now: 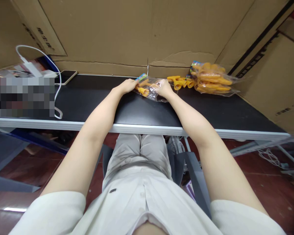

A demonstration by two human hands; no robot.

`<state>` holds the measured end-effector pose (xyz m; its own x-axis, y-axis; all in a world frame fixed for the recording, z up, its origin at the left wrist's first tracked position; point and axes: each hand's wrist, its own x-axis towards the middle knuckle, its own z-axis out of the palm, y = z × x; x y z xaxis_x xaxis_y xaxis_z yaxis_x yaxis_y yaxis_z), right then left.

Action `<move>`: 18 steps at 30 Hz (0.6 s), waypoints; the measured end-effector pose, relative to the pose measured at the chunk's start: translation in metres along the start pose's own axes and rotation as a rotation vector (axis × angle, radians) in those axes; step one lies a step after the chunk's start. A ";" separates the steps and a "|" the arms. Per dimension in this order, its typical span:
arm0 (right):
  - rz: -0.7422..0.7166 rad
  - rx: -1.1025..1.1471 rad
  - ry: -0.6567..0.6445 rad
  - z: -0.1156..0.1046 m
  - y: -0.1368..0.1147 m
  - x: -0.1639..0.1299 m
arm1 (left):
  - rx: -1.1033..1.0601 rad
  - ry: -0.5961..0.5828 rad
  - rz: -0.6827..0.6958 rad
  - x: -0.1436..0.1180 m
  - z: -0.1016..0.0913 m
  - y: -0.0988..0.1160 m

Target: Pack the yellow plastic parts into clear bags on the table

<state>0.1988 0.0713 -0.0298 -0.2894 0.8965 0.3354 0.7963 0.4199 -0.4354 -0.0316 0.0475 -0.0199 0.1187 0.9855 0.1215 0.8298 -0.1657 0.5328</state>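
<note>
I see both hands, left and right, clamped on a bag. It lies sideways between them, arms outstretched over the surface.

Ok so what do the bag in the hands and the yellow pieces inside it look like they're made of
The bag looks like thin clear plastic film: it is see-through, crinkled and glinting. The yellow pieces inside look like moulded plastic, with even colour and a smooth, slightly glossy surface. Both hands, left and right, rest on the bag.
</note>
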 end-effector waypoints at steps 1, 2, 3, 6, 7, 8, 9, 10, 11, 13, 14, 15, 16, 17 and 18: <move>0.035 -0.010 0.001 0.000 -0.001 0.001 | 0.011 0.004 0.001 0.001 0.000 0.000; 0.069 -0.013 0.006 0.001 -0.001 0.001 | 0.026 0.005 0.001 0.001 0.000 -0.001; 0.092 -0.001 0.015 0.001 -0.002 0.002 | 0.045 0.006 0.002 0.002 0.000 -0.001; 0.085 0.089 0.030 0.004 -0.001 0.005 | 0.105 0.005 0.021 0.002 -0.001 -0.001; 0.078 0.119 0.031 0.005 0.000 0.006 | 0.124 0.004 0.029 0.002 -0.001 -0.001; 0.073 0.146 0.032 0.005 0.002 0.006 | 0.140 0.003 0.034 0.002 0.000 -0.001; 0.067 0.171 0.032 0.006 0.003 0.007 | 0.152 0.000 0.035 0.002 0.000 -0.001; 0.063 0.192 0.030 0.006 0.004 0.007 | 0.162 -0.001 0.032 0.001 0.000 -0.001; 0.062 0.208 0.027 0.006 0.005 0.007 | 0.170 0.001 0.028 0.001 0.000 0.000; 0.073 0.224 0.018 0.006 0.007 0.007 | 0.181 0.006 0.033 0.000 0.001 0.001; 0.079 0.225 0.013 0.007 0.007 0.007 | 0.183 0.011 0.047 -0.001 0.001 0.001; 0.084 0.225 0.014 0.007 0.008 0.007 | 0.181 0.016 0.064 -0.001 0.002 0.002; 0.088 0.225 0.019 0.007 0.008 0.007 | 0.176 0.020 0.082 -0.002 0.002 0.003; 0.089 0.225 0.026 0.008 0.008 0.007 | 0.168 0.019 0.095 -0.003 0.003 0.004; 0.088 0.227 0.034 0.008 0.008 0.006 | 0.161 0.012 0.097 -0.004 0.004 0.005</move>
<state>0.1992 0.0816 -0.0379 -0.2033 0.9273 0.3142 0.6764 0.3650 -0.6397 -0.0260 0.0432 -0.0211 0.1965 0.9645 0.1766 0.8915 -0.2507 0.3773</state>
